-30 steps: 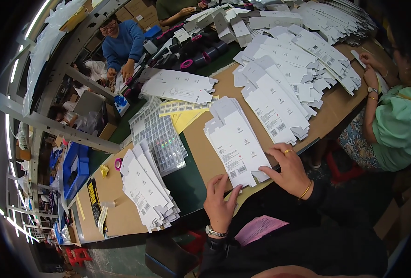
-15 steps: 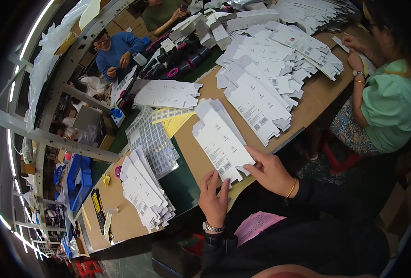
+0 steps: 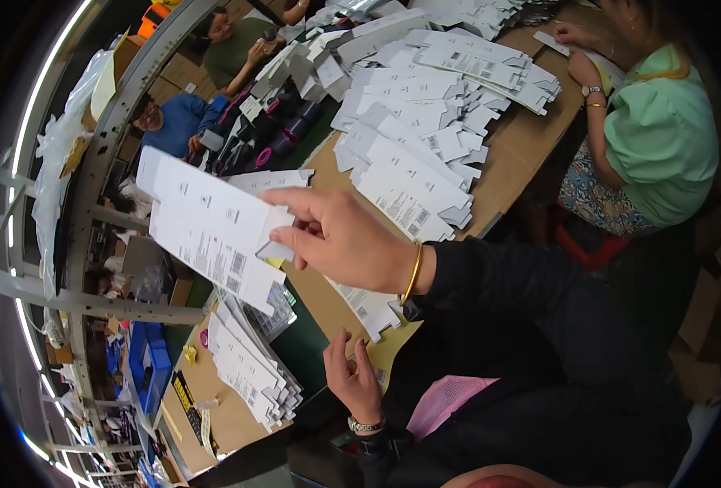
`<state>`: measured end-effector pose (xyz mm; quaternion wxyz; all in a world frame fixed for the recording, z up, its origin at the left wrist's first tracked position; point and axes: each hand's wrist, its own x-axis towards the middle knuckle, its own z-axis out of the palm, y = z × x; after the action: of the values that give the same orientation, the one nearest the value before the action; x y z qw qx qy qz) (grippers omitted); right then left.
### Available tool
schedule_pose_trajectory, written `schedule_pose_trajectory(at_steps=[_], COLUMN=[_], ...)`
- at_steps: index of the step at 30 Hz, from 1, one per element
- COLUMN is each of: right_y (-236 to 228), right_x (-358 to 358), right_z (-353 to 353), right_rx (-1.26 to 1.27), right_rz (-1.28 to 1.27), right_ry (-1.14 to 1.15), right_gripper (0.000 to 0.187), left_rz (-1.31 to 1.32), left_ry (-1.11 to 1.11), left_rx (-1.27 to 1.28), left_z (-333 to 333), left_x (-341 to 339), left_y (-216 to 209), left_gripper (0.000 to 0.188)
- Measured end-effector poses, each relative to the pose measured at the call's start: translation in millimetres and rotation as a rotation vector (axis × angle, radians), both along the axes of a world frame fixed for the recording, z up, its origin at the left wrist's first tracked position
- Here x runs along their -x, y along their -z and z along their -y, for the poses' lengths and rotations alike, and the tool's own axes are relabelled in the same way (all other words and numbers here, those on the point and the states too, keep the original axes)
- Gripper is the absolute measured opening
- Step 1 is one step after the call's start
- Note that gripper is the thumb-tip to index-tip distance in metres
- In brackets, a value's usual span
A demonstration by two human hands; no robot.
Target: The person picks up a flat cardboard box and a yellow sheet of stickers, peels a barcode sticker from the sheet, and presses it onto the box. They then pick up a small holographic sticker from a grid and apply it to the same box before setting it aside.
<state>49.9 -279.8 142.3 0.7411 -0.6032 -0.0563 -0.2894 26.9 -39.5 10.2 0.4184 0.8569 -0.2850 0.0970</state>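
Observation:
My right hand [image 3: 340, 240] pinches the end of a flat white carton blank [image 3: 202, 224], lifted well above the table and slanting toward the left. Printed marks and a barcode show on its upper face. My left hand [image 3: 354, 378] holds nothing, fingers apart, close to the table's front edge. Just beyond it lies another carton blank [image 3: 369, 305] on the brown cardboard, partly hidden behind my right hand. To the left a fanned stack of carton blanks [image 3: 251, 366] rests on the table. The raised blank covers most of the label sheets behind it.
Large heaps of carton blanks [image 3: 413, 175] cover the far right of the table. At the right a person in a green top [image 3: 662, 142] handles a white piece. Two people sit across the table. A blue tray [image 3: 149, 354] and a metal frame post [image 3: 92, 302] stand at the left.
My right hand has raised a carton blank off the table and carried it to the left. My left hand has let go and dropped slightly lower. The view has shifted too.

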Motion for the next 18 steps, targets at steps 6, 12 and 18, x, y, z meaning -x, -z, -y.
schedule_pose_trajectory(at_steps=[6,12,18], right_y=[45,77,100], right_x=[25,73,91], right_z=[16,58,114], right_rx=[0.027,0.019,0.370], right_rz=[-0.117,-0.316,-0.389], right_ry=[0.026,0.162,0.505], right_gripper=[0.046,0.043,0.043], left_rz=[-0.113,-0.313,-0.299], left_ry=[0.182,0.466,0.524], left_rx=[-0.005,-0.055,-0.091], left_z=[4,15,24], left_x=[4,12,17], left_y=[-12,-28,-27], left_gripper=[0.027,0.023,0.026])
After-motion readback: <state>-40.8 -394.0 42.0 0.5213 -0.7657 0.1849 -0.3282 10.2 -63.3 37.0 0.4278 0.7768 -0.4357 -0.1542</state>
